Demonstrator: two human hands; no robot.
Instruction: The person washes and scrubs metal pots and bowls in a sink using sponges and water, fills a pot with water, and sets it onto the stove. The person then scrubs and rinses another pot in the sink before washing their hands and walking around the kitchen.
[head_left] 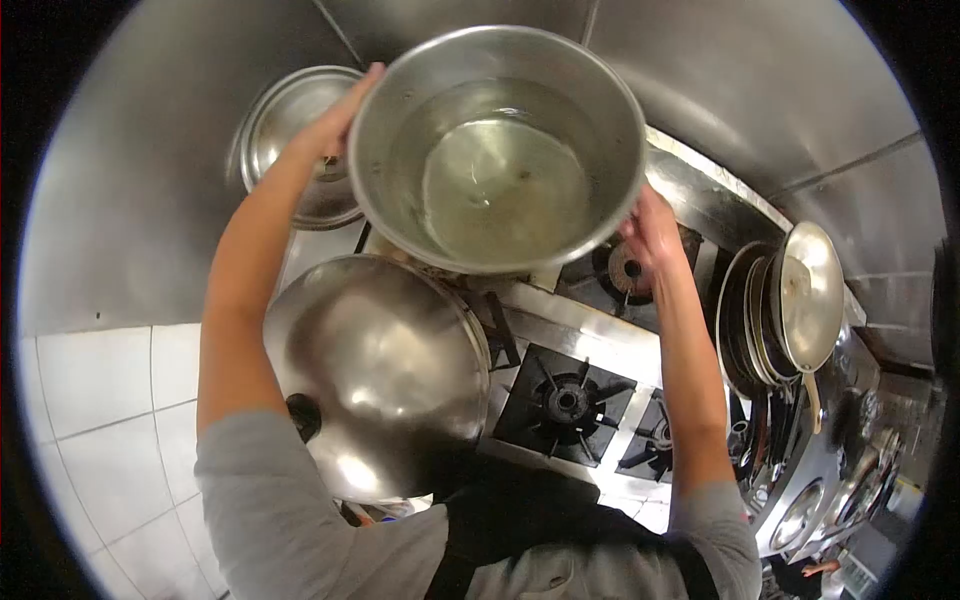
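A large metal pot [615,140] is lifted in front of me, its open top facing my view. Clear, slightly yellowish liquid [500,200] covers its bottom. My left hand [335,128] grips the pot's left side near the rim, the fingers partly hidden behind it. On the lower right side, my right hand [655,232] is closed on the pot, its grip partly hidden by the wall. A round metal lid [275,110] lies behind my left hand. Below my right hand is a gas burner [625,270].
A big rounded shiny metal vessel or lid [380,360] stands at the left, under the pot. Nearer me are black burner grates [567,400]. Several stacked frying pans [810,290] stand at the right. Steel walls [760,90] enclose the stove. At lower right, another person's arm [822,568] shows.
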